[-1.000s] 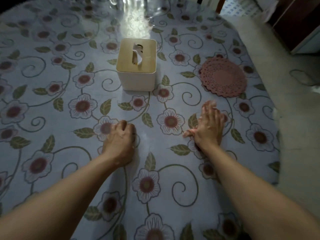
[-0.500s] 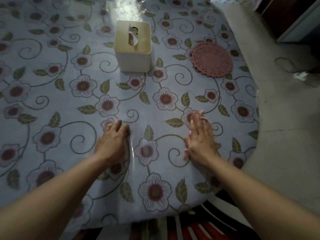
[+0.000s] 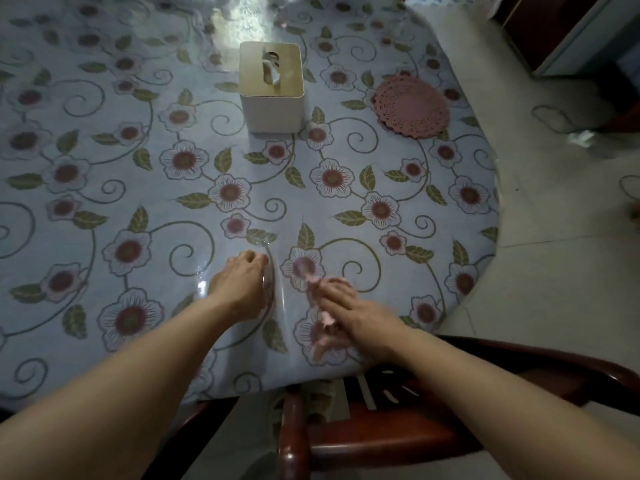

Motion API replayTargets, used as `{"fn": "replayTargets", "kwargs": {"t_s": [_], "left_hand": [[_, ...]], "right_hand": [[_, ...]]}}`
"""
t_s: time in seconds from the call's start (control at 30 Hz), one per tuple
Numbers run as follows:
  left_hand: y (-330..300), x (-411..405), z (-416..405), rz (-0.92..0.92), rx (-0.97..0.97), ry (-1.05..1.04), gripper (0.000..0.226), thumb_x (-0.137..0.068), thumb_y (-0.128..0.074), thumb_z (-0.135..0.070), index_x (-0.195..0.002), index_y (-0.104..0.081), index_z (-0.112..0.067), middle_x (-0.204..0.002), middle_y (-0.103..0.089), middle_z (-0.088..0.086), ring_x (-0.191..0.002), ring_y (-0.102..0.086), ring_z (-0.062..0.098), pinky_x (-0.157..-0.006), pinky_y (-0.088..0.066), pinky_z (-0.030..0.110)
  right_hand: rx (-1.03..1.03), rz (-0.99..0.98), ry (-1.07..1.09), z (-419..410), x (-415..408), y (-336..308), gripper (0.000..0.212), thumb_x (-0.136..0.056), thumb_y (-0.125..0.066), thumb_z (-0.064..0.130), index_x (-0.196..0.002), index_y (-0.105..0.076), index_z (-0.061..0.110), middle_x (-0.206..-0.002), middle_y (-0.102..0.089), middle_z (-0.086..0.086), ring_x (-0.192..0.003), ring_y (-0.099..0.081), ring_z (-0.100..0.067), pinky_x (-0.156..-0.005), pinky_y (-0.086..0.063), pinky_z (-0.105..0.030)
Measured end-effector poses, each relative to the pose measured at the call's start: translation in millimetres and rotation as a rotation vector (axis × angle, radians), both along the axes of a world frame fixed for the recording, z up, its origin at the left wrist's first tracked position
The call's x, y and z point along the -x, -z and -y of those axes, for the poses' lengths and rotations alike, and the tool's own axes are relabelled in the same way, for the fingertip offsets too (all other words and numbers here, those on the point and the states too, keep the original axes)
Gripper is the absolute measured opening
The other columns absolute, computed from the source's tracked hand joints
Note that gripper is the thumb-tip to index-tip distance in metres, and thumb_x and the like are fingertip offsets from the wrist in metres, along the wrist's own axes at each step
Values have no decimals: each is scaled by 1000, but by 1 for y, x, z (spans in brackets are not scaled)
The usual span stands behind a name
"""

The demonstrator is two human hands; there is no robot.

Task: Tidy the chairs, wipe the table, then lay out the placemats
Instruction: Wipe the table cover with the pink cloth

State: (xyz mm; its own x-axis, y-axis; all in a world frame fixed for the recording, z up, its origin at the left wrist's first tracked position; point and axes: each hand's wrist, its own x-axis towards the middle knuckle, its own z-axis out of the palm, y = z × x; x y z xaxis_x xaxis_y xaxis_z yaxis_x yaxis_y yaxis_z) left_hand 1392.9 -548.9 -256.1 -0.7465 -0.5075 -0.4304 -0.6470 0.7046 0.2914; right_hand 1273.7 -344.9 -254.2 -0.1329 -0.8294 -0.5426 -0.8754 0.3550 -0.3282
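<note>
Home dining room: floral-clothed table (image 3: 104, 168), chair (image 3: 381, 434).
</note>
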Motion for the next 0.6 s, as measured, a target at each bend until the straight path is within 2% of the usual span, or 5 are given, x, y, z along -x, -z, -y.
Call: {"fn": "replayTargets", "kwargs": {"t_s": [0.1,0.2,0.27,0.4,0.6], "left_hand": [[0,9,-17,-30,2,50,44,-82,-51,-12,-125,-45,-17,-130,-43,7,-116,-43,26,-91,-43,40],[0,23,-32,-44,13,92,47,-79,-50,-6,-124,-44,-20,-133,-37,7,-119,-39,27,-90,-43,41],[-2,32,-41,-23,8,126,43,-81,-51,-12,-123,-44,-21,-133,-38,7,-117,-38,29,-90,-43,41],[-9,58,-54,20,25,229,48,-79,-61,-27,-122,-43,-16,-129,-40,8,-117,-38,28,-89,-43,39],[-11,115,-75,53,25,208,46,-82,-54,-14,-127,-42,-15,-130,-42,9,-119,-40,28,-91,-45,40]], "right_hand": [[-100,-140,137,-21,26,-7,77,-94,-46,44,-151,-2,18,-158,18,0,-146,12,-22,-118,-13,-44],[-98,-87,199,-13,14,-11,69,-90,-58,27,-147,-20,16,-158,17,-1,-145,12,-27,-108,-18,-67],[-62,-53,50,-6,-6,-13,62,-89,-59,19,-143,-29,21,-158,7,3,-145,7,-23,-99,-24,-72],[90,-43,-226,-12,-9,-12,49,-89,-57,21,-136,-45,17,-154,-20,0,-139,-19,-22,-96,-35,-55],[147,-53,-21,-49,82,-3,41,-95,-47,28,-134,-44,14,-144,-31,-5,-130,-32,-26,-99,-33,-40]]}}
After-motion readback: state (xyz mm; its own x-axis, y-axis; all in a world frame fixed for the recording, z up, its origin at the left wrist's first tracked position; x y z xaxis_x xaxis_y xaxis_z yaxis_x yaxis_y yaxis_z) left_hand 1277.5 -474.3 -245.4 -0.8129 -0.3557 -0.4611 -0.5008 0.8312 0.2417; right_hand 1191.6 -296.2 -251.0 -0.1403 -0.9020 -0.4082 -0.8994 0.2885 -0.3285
